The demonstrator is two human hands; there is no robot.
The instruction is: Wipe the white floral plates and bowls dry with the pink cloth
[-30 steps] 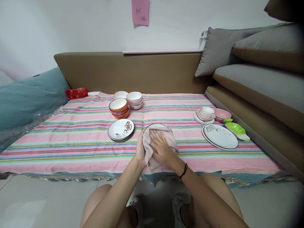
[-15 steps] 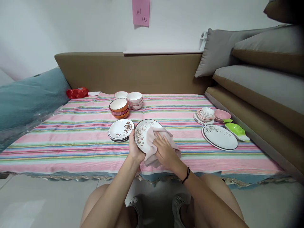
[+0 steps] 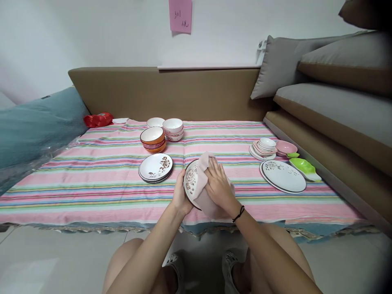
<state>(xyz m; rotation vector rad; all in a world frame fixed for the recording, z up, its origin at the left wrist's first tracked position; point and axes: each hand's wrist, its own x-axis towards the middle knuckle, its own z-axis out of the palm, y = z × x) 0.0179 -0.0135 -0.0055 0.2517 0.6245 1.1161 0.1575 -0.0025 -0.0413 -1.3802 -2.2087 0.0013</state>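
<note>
My left hand (image 3: 181, 195) grips the left rim of a white plate (image 3: 191, 182) with a brown flower pattern and a dark edge. The plate is held tilted above the striped cloth. My right hand (image 3: 219, 184), a black band at its wrist, presses a pale pink cleaning cloth (image 3: 208, 204) against the plate's face. The cloth covers the right part of the plate, and my right thumb is hidden. Left of my left hand lies a stack of similar flowered plates (image 3: 155, 167).
Stacked orange-and-red bowls (image 3: 153, 139) and white bowls (image 3: 173, 128) stand behind the plate stack. To the right are oval plates (image 3: 284, 176), small dishes (image 3: 266, 148), a pink bowl (image 3: 286, 148) and a green leaf-shaped dish (image 3: 304, 166). Cushions (image 3: 333, 102) pile up at the right edge.
The plate has shifted right and slightly toward me with my left hand, and looks more tilted. My right hand and the cloth have moved a little to the right across it.
</note>
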